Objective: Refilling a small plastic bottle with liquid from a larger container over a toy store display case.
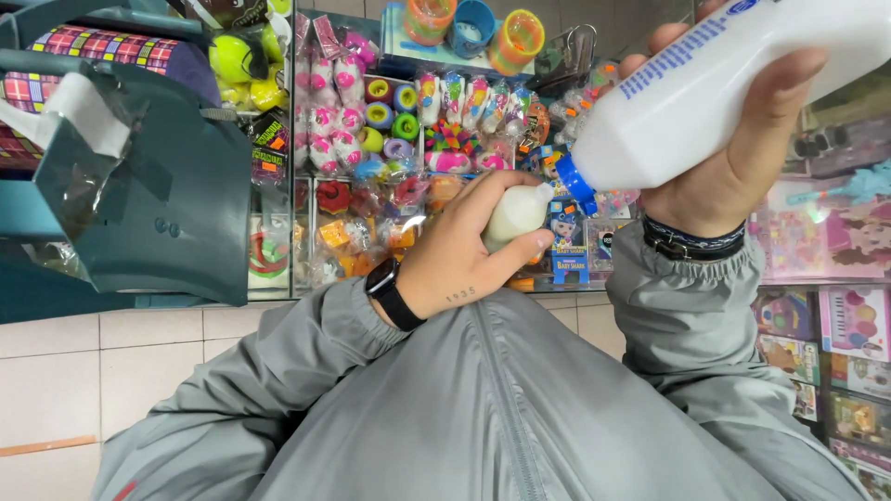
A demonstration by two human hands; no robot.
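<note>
Your right hand grips the big white bottle tipped down-left, its blue nozzle touching the small bottle your left hand grips

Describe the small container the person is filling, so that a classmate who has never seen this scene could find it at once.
Start at the big white bottle tilted down in the right hand. Follow its blue nozzle to the left hand, which grips a small cream-white bottle. Unlike the colourful packaged toys behind, it is plain and pale.
</note>
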